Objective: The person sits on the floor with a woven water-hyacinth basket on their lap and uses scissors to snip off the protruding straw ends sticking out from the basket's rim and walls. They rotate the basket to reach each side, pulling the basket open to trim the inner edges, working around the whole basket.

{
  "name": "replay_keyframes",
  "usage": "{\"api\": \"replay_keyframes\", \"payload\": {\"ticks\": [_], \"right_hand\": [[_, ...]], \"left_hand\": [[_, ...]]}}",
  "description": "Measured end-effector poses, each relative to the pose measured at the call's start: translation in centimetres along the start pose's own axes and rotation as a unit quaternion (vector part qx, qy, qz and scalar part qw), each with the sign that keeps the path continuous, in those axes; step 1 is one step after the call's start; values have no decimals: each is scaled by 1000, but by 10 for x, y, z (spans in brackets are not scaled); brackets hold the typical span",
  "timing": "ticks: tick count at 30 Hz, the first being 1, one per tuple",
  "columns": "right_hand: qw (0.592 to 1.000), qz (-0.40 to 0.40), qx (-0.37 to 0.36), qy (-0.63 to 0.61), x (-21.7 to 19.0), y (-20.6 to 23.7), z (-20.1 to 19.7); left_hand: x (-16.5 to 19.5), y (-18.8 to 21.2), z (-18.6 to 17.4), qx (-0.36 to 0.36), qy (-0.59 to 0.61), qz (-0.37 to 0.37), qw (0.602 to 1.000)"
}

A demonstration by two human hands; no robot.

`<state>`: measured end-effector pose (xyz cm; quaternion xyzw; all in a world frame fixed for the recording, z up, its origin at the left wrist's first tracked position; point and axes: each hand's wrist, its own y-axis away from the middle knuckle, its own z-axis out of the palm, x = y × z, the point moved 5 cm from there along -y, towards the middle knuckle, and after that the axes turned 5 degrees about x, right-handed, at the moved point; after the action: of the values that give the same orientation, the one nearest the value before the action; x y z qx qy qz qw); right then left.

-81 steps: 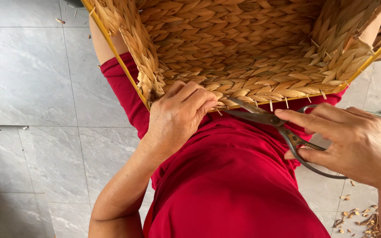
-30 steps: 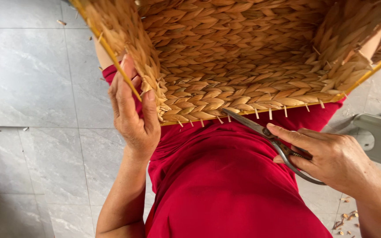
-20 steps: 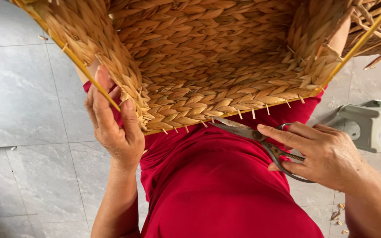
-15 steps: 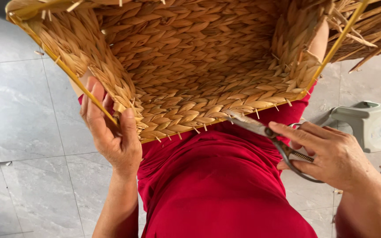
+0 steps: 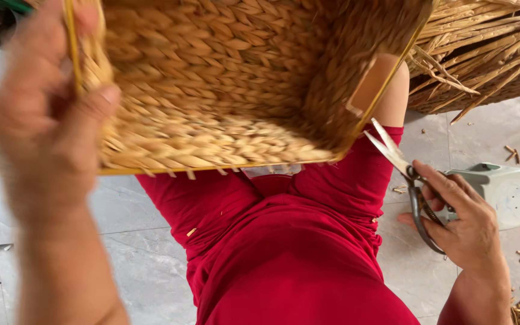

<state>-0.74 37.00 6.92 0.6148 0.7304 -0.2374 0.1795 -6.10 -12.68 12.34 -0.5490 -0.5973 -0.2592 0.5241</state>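
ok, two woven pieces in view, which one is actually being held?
The square woven basket with the yellow frame: the left hand grips its corner. The loose woven bundle at upper right lies untouched on the floor.

No packages, signs or screens in view. Only a small pale label or tag [image 5: 270, 171], roughly rectangular and whitish, seen just below the near rim of the woven basket [image 5: 224, 84], against the red garment [image 5: 296, 241]. Too blurred to tell whether sewn on, stuck on or hanging.
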Motion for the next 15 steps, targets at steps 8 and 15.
{"api": "replay_keyframes", "payload": {"ticks": [8,15], "right_hand": [[986,-48,-5,159,-4,6,-3],[966,-40,-124,225,5,9,20]], "left_hand": [[13,-17,59,-172,-171,46,969],[1,8,124,-253,-199,64,945]]}}
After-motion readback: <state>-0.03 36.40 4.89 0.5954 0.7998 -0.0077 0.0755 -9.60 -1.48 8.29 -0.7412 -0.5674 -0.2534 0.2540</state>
